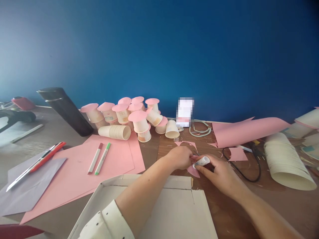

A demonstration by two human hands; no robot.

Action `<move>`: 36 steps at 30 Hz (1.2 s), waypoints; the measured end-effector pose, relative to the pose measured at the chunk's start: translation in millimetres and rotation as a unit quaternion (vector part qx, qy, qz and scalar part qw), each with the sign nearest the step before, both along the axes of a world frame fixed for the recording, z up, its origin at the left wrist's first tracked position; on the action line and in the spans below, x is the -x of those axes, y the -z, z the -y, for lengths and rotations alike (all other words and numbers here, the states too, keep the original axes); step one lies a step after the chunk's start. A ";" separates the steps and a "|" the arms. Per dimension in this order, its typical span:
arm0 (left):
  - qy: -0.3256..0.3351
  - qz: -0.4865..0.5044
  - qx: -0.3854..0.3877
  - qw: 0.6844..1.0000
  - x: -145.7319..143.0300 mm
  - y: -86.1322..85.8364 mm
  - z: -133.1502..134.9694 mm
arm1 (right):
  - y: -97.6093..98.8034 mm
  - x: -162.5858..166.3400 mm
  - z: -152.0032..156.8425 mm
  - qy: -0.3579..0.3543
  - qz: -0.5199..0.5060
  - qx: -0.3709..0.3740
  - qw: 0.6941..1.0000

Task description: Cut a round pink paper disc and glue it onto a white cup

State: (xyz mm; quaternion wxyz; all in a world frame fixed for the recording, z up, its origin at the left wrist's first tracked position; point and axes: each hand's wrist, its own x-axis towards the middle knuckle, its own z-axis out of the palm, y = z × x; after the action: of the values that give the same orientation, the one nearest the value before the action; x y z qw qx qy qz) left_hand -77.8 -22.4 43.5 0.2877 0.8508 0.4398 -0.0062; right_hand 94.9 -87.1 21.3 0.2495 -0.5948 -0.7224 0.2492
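My right hand (pixel 220 174) is closed around a white glue stick (pixel 202 161), its tip pointing left onto a small pink paper piece (pixel 193 171). My left hand (pixel 180 156) pinches that pink piece at its upper edge, fingers closed. Both hands work over the brown table (pixel 224 212), just beyond a flat white cardboard box (pixel 179 205). Small pink paper scraps (pixel 186 143) lie just behind the hands.
Paper cups topped with pink discs (pixel 129 114) cluster at the back, with a lying stack of cups (pixel 115 131). Two markers (pixel 99 157) rest on pink sheets (pixel 82 172). A red utility knife (pixel 37 162), black cylinder (pixel 66 111), cup stack (pixel 286 161), black cord (pixel 245 172) and pink roll (pixel 246 131) surround.
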 end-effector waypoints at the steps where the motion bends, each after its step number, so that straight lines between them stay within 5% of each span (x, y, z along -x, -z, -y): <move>1: 0.000 0.001 -0.002 1.000 0.2 -0.3 0.2 | 0.2 0.0 0.0 0.000 0.008 -0.001 1.000; 21: -0.001 0.009 0.000 1.000 0.6 0.1 0.2 | -0.5 4.6 -3.6 0.047 0.159 -0.009 0.986; 29: -0.012 0.004 0.022 1.000 -0.1 3.7 -3.1 | -6.7 -8.7 -3.6 0.076 -0.022 0.005 0.997; 36: 0.010 0.025 -0.002 1.000 -1.0 6.4 -4.1 | -9.1 3.3 2.3 0.032 0.007 0.036 0.999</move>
State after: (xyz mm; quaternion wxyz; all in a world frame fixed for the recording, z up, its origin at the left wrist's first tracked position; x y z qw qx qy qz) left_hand -76.7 -18.2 37.1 0.2972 0.8554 0.4240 0.0133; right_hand 91.6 -89.4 30.4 0.2308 -0.6275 -0.6956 0.2628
